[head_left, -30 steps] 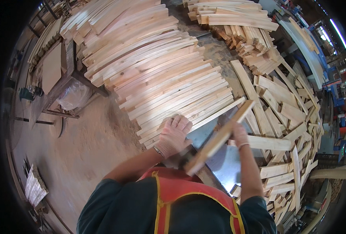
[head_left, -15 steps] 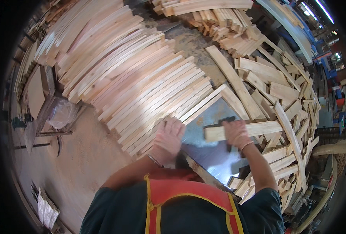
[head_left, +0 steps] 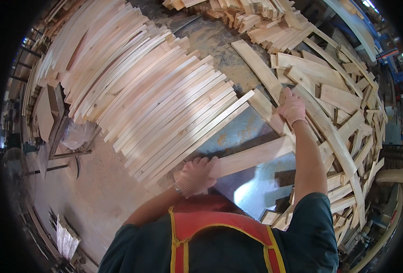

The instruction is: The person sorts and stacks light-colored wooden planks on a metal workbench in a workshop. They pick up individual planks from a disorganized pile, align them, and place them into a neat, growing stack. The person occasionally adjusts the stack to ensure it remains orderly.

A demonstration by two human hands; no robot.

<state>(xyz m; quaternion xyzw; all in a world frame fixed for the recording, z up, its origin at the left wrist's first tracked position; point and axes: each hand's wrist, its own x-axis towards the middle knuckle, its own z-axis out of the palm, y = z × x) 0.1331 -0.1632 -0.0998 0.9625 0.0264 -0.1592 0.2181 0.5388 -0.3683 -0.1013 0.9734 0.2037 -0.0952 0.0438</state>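
Note:
A pale flat wooden board (head_left: pixel 254 157) lies slantwise across the shiny metal tabletop (head_left: pixel 238 132). My left hand (head_left: pixel 197 175), in a light glove, is closed around its near left end, with part of the grip hidden. Farther right, my right hand (head_left: pixel 293 107), gloved too, reaches past the board's far end to the edge of the scrap pile. Its fingers stretch forward, thumb apart, over a short plank (head_left: pixel 266 107) at the tabletop's far edge. Just left of the tabletop, a long row of narrow wooden strips (head_left: pixel 165 109) lies side by side.
A loose heap of boards (head_left: pixel 342 98) fills the right side. More stacked pieces (head_left: pixel 274 22) sit at the far end, near a sawdust-covered surface (head_left: pixel 215 50). At the left stands a metal stand with clear plastic (head_left: pixel 76 134). A ribbed hose (head_left: pixel 395 176) hangs at the right edge.
The board that my right hand held has come left across the tabletop, its left end now in my left hand. My right hand has let go and moved up and right to the pile.

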